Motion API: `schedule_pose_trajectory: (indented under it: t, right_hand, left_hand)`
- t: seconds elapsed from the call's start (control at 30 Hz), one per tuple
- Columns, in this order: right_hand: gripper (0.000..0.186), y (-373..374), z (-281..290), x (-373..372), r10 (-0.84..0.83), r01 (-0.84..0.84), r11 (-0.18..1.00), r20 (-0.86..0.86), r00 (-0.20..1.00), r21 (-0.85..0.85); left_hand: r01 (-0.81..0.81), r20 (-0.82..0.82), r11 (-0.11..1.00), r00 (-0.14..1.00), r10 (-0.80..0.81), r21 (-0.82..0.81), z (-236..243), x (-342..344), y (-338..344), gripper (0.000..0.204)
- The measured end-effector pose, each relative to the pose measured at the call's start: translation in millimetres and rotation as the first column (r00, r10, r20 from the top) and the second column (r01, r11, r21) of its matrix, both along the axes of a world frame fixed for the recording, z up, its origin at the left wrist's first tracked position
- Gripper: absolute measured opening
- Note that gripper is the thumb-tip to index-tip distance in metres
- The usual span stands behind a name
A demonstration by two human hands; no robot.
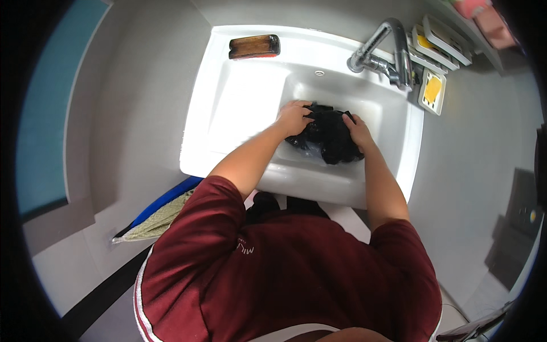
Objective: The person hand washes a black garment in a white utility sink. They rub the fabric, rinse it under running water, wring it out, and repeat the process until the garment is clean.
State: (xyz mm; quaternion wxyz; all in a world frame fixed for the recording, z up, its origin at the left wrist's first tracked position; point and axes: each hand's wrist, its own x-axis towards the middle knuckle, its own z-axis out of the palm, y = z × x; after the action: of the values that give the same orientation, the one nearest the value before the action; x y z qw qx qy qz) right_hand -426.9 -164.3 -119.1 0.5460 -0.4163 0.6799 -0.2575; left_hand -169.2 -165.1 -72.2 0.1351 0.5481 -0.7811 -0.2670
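A dark, wet cloth (330, 134), black and bunched up, lies in the basin of the white sink (370, 185), with some water around its lower edge. My left hand (294, 118) grips the cloth's left side, some fingers hidden in its folds. At its right edge, my right hand (358, 132) holds the fabric with the thumb and fingers closed on it. The cloth's exact kind cannot be made out in its crumpled state.
A chrome faucet (380, 54) rises at the back right. A wooden-backed brush (254, 47) rests on the back left rim. Wall-mounted soap dishes (432, 91), one with yellow soap, are at the right. A blue-edged, pale green fabric item (159, 214) is left below the sink.
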Motion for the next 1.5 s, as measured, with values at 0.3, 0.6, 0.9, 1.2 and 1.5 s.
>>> schedule_pose_trajectory:
  t: [0.3, 0.6, 0.9, 1.2, 1.5]
  right_hand:
    - [0.046, 7, 157, 34, 0.29, -0.442, 0.869, -0.497, 0.818, -0.221]
    - [0.039, 3, 246, 115, 0.061, 0.034, 0.975, 0.415, 0.908, -0.218]
    - [0.049, -15, 203, 23, 0.147, -0.497, 0.763, -0.637, 0.756, -0.413]
    - [0.072, 35, 207, 54, 0.359, -0.685, 0.725, -0.807, 0.469, -0.076]
    - [0.11, 61, 170, 150, 0.202, -0.427, 0.582, -0.386, 0.9, -0.692]
  left_hand:
    - [-0.106, 0.187, 0.974, 0.98, 0.068, 0.201, 115, 30, 16, 0.042]
    - [-0.116, -0.471, 0.973, 0.859, 0.199, 0.198, 139, 16, 34, 0.046]
    - [-0.238, -0.345, 0.95, 0.89, 0.297, 0.204, 197, 111, 12, 0.033]
    - [-0.436, -0.557, 0.872, 0.677, 0.481, 0.224, 271, 90, 2, 0.035]
    - [-0.477, -0.71, 0.661, 0.105, 0.697, 0.579, 331, 68, -16, 0.02]
